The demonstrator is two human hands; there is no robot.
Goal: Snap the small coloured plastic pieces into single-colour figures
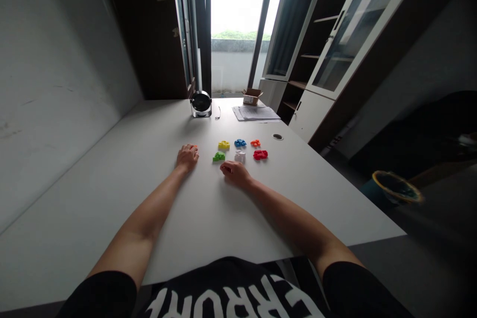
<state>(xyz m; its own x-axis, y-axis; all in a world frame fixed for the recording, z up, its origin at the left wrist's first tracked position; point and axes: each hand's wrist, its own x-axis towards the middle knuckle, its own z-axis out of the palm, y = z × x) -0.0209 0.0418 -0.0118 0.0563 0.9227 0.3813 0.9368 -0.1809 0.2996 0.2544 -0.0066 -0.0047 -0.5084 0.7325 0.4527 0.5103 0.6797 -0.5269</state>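
My left hand (187, 157) rests on the white table, its fingers bent over an orange plastic piece (194, 146) that is mostly covered. To the right, my right hand (236, 174) lies low over the tabletop with its fingers curled in; whatever is inside them, if anything, is hidden. Just beyond it are a small green clump of plastic pieces (218, 157) and a white one (240, 156), with a red one (260, 155) farther right. A back row holds yellow (224, 144), blue (240, 143) and orange (255, 143) clumps.
At the table's far end stand a small black fan (201, 104), papers (257, 113) and an open cardboard box (251, 97). A round cable hole (278, 137) is cut near the right edge. A bin (397, 189) is on the floor at right; a wall runs along the left.
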